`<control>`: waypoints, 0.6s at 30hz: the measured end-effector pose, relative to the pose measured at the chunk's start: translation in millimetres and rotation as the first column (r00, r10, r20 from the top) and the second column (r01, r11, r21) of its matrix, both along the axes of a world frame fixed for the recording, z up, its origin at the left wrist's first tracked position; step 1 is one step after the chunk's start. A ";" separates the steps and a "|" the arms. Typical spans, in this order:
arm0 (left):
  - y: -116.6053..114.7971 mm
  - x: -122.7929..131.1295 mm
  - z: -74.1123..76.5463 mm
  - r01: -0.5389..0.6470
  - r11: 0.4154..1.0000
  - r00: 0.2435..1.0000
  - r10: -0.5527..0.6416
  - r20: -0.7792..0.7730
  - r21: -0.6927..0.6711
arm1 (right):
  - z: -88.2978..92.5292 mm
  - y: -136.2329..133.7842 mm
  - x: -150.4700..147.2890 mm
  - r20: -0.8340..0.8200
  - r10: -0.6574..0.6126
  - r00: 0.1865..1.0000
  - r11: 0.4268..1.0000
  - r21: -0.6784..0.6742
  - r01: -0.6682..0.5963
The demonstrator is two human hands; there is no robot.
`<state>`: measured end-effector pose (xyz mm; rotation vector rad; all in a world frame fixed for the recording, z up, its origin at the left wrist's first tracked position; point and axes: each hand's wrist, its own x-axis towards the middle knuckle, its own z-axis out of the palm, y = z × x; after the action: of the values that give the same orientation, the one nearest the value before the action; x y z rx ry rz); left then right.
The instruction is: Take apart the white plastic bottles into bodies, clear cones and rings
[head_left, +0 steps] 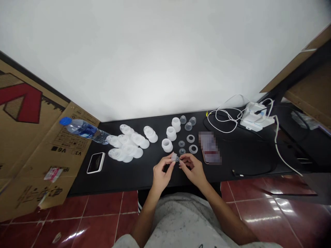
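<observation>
Near the table's front edge, my left hand (162, 172) pinches a small clear ribbed piece (174, 157). From the right, the closed fingers of my right hand (191, 168) grip the pointed tip of that same piece. Just beyond lie two small clear discs (181, 143) and two translucent rings (190, 138). Three white hollow collars (167, 145) stand in a slanting row behind my left hand. Several clear domes (188, 126) sit to the right of the farthest collar. Several white capped pieces (126, 140) are grouped on the left, with one pair (150, 134) slightly apart.
The black table (108, 182) runs along a white wall. A water bottle (85, 129) leans at the left by a cardboard box (33, 144). A white-framed device (96, 163) lies nearby. At the right are a phone (210, 148), a white power strip (256, 117) and loose cables (224, 120).
</observation>
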<state>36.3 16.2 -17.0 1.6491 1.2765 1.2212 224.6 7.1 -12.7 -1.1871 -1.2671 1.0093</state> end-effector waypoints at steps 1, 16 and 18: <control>-0.1 -0.2 0.9 0.003 1.000 1.000 -0.003 0.007 0.010 | -0.1 0.4 -0.4 -0.043 0.006 0.999 1.000 -0.030 -0.007; -0.6 -1.8 3.2 0.113 0.993 0.994 -0.113 0.008 -0.031 | 5.9 -4.5 4.1 0.247 0.066 0.967 0.980 0.167 -0.110; 0.7 -3.5 4.5 0.145 0.989 0.989 -0.146 -0.019 -0.036 | 1.6 -5.5 4.0 0.290 0.043 0.956 0.973 0.205 -0.106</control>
<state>32.8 16.9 -12.5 1.7027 1.1619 1.0909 228.6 1.5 -11.1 -1.1455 -1.6164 0.7462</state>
